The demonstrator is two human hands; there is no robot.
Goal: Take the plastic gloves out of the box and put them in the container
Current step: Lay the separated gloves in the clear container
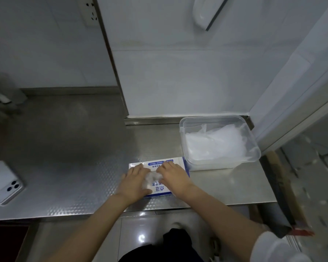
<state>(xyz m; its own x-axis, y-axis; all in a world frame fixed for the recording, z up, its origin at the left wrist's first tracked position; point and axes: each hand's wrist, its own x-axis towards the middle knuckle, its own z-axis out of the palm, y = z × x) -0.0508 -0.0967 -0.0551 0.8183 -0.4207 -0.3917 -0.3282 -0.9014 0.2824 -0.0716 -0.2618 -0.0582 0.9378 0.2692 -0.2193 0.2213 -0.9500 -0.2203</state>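
Note:
A flat white and blue glove box (176, 163) lies on the steel counter near its front edge. Both of my hands rest on top of it. My left hand (133, 183) covers the box's left part. My right hand (171, 175) lies on its right part, fingers pointing left. Between the two hands a crumpled tuft of clear plastic gloves (153, 176) sticks out of the box's opening, and the fingertips of both hands pinch it. Just right of the box stands a clear plastic container (253, 133) with a pile of clear gloves (216, 146) inside.
A white phone (5, 183) lies face down at the counter's left edge. The steel counter (74, 148) runs left and back to a white wall. A cardboard piece (284, 186) leans beyond the counter's right end. The floor shows below the front edge.

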